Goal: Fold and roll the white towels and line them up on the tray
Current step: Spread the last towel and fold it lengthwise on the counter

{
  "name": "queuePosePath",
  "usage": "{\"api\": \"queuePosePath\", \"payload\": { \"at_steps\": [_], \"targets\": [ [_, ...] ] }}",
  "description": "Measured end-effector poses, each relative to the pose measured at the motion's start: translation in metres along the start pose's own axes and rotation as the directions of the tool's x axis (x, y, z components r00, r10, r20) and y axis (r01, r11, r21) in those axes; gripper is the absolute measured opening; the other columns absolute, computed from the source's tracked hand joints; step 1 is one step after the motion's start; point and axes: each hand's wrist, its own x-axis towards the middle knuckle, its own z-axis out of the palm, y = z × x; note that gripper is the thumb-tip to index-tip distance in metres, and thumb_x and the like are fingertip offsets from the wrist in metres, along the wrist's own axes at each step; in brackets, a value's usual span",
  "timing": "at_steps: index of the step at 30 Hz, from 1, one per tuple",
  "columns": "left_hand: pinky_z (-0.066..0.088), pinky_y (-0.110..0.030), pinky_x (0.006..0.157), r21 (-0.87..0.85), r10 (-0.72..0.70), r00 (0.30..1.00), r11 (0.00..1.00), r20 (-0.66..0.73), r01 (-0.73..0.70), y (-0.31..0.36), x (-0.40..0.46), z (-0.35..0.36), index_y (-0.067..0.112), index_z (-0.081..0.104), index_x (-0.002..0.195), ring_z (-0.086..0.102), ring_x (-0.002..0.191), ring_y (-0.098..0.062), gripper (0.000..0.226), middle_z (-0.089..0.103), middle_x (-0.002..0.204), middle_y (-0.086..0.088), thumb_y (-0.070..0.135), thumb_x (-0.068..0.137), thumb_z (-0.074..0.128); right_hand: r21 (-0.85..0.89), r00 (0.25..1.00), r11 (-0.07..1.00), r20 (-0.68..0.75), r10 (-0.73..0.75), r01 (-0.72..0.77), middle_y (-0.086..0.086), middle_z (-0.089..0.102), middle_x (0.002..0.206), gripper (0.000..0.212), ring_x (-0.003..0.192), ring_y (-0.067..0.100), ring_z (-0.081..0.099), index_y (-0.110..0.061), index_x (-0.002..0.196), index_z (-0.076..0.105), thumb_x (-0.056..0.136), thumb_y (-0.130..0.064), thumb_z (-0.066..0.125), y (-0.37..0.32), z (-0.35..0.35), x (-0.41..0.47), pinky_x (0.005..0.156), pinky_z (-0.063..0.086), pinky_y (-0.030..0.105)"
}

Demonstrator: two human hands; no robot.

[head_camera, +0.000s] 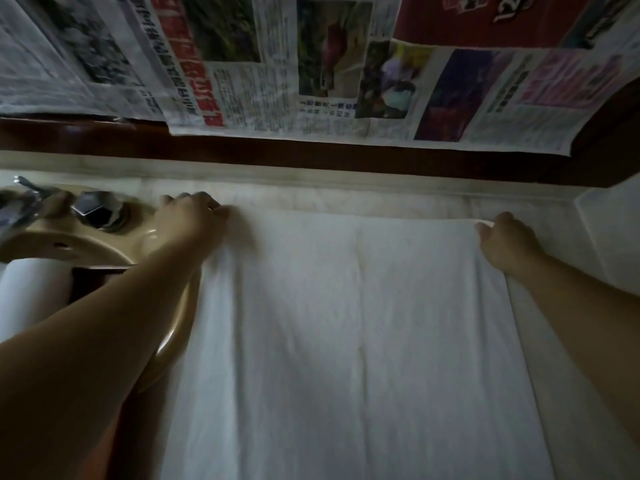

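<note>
A white towel (346, 323) lies spread flat on the counter and runs from the back ledge down to the near edge, with a crease along its middle. My left hand (188, 221) pinches the towel's far left corner beside the basin. At the far right corner my right hand (505, 242) grips the towel's edge with curled fingers. A rolled white towel (29, 289) lies at the far left, partly hidden by my left forearm.
A beige basin (83, 242) with a chrome tap handle (97, 209) stands at the left. A dark wooden ledge (346, 155) runs along the back, with newspaper sheets (311, 64) hanging above it. A pale side wall (609, 230) closes the counter at the right.
</note>
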Motion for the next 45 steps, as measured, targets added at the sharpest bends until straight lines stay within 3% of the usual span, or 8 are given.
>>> {"api": "queuePosePath", "payload": {
  "at_steps": [13,17,22,26,31,34,39,45],
  "targets": [
    [0.048,-0.048,0.096,-0.236,-0.284,0.953,0.938,-0.108,0.253,0.03,0.018,0.009,0.018,0.059,0.12,0.055,0.115,-0.04,0.051,0.071,0.112,-0.013,0.063,0.095,0.057,0.233,0.984,0.966,0.162,0.079,-0.116,0.014,0.066,0.124,0.085,0.1,0.031,0.062,-0.011,0.13,0.063,0.089,-0.083,0.042,0.015,-0.014,0.043,0.091,0.051,0.042],
    [0.049,-0.044,0.092,-0.425,-0.246,0.963,0.887,-0.11,0.178,0.087,-0.085,0.018,0.023,0.061,0.111,0.062,0.108,-0.034,0.036,0.074,0.097,-0.003,0.057,0.097,0.059,0.332,0.982,0.943,0.173,-0.075,0.014,0.006,0.072,0.115,0.056,0.1,0.026,0.066,-0.016,0.125,0.07,0.095,-0.062,0.059,0.022,-0.018,0.025,0.093,0.051,0.039],
    [0.058,-0.041,0.076,-0.527,0.087,0.965,0.848,0.246,0.058,0.176,-0.254,0.049,0.027,0.063,0.083,0.068,0.078,-0.021,0.032,0.07,0.074,0.006,0.059,0.092,0.063,0.326,0.991,0.944,0.1,-0.093,0.056,0.007,0.073,0.091,0.034,0.082,0.026,0.067,-0.012,0.105,0.076,0.098,-0.043,0.064,0.022,-0.014,0.001,0.08,0.054,0.036],
    [0.057,-0.04,0.089,-0.449,0.294,0.747,0.894,0.596,0.006,0.256,-0.333,0.057,0.035,0.064,0.113,0.063,0.1,-0.018,0.037,0.067,0.109,0.004,0.066,0.095,0.056,0.252,0.997,0.965,0.023,-0.08,0.072,0.012,0.073,0.087,0.029,0.083,0.033,0.069,-0.008,0.097,0.076,0.096,-0.035,0.066,0.031,-0.005,-0.018,0.082,0.057,0.038],
    [0.046,-0.056,0.101,-0.24,0.278,0.687,0.959,0.671,-0.153,0.318,-0.364,0.073,0.019,0.052,0.135,0.053,0.119,-0.035,0.084,0.058,0.129,-0.013,0.087,0.089,0.036,0.33,0.994,0.941,0.045,-0.097,0.077,0.014,0.064,0.08,0.029,0.086,0.038,0.068,0.0,0.09,0.068,0.1,-0.027,0.061,0.033,-0.008,-0.033,0.071,0.047,0.034],
    [0.039,-0.06,0.102,-0.197,0.212,0.737,0.974,0.642,-0.108,0.338,-0.376,0.07,0.019,0.048,0.137,0.049,0.125,-0.038,0.137,0.053,0.134,-0.014,0.092,0.039,-0.014,0.423,0.997,0.903,-0.016,-0.074,0.074,0.016,0.067,0.09,0.026,0.087,0.036,0.067,-0.002,0.096,0.069,0.102,-0.025,0.061,0.031,-0.016,-0.034,0.072,0.047,0.034],
    [0.039,-0.059,0.1,-0.104,0.133,0.781,0.991,0.61,-0.088,0.349,-0.389,0.076,0.018,0.052,0.127,0.05,0.117,-0.036,0.048,0.053,0.122,-0.014,0.056,0.098,0.057,0.572,0.996,0.816,-0.072,-0.048,0.081,0.015,0.071,0.104,0.017,0.094,0.038,0.068,-0.011,0.106,0.071,0.1,-0.024,0.063,0.03,-0.03,-0.041,0.084,0.061,0.052],
    [0.054,-0.043,0.093,-0.364,0.165,0.774,0.927,0.612,0.09,0.345,-0.389,0.078,0.017,0.056,0.109,0.064,0.098,-0.025,0.012,0.065,0.105,-0.005,0.027,0.103,0.051,0.586,0.994,0.808,-0.109,0.006,0.06,0.016,0.071,0.118,0.028,0.106,0.036,0.068,-0.009,0.123,0.07,0.102,-0.025,0.06,0.035,-0.042,-0.045,0.088,0.058,0.043]
  ]
}}
